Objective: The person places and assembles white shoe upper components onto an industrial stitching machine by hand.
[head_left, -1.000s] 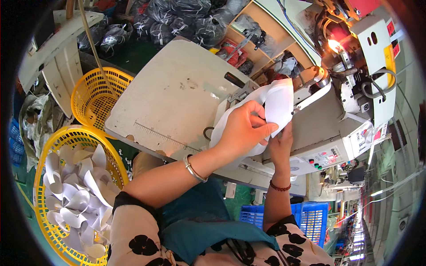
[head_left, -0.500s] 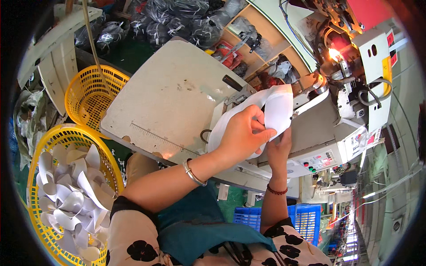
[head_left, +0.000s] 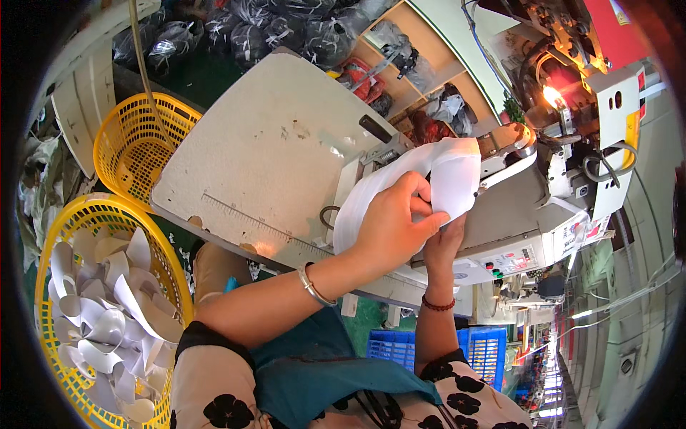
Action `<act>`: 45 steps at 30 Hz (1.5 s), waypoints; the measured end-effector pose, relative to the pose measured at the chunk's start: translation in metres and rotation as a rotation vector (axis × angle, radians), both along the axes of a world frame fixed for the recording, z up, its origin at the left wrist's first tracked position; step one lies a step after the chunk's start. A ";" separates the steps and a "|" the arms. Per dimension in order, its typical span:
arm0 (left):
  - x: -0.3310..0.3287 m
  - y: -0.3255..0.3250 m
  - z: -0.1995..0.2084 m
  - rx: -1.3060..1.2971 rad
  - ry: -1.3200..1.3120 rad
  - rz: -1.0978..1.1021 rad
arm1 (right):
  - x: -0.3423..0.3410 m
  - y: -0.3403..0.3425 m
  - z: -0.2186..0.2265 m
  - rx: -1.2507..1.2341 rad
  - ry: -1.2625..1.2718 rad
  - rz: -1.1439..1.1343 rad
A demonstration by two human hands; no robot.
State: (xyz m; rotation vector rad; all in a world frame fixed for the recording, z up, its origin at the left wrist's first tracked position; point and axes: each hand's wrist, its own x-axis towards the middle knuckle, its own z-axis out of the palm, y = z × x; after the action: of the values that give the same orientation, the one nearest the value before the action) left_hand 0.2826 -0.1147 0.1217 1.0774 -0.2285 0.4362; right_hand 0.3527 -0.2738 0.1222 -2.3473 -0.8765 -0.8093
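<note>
Left grip (head_left: 395,220) pinched, right grip (head_left: 444,247) part-hidden

Bright lamp (head_left: 552,96) at upper right, warm glint on tabletop (head_left: 250,146), fisheye-bent edges, dark corners

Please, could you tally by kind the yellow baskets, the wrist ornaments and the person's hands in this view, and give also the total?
Yellow baskets: near basket and far basket, 2
Wrist ornaments: silver bangle and dark red beaded bracelet, 2
Hands: left hand and right hand, 2
Total: 6
</note>
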 end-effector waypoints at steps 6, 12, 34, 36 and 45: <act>-0.001 -0.001 -0.002 -0.014 0.013 0.048 | -0.002 0.007 -0.003 0.110 0.091 0.096; -0.008 -0.003 0.001 0.211 -0.079 0.180 | 0.014 -0.021 -0.022 0.287 0.303 0.099; -0.007 -0.001 0.007 0.518 -0.100 0.227 | 0.007 0.019 -0.006 0.486 0.421 0.165; -0.007 -0.001 0.006 0.533 -0.095 0.221 | 0.004 0.018 -0.006 0.458 0.385 0.159; -0.006 -0.005 0.004 0.476 -0.212 0.323 | -0.003 0.019 0.002 0.360 0.243 0.150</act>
State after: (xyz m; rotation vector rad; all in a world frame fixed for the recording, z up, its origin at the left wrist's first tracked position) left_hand 0.2770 -0.1192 0.1253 1.5447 -0.3591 0.8146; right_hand 0.3496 -0.2552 0.1241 -1.9872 -0.7243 -0.5523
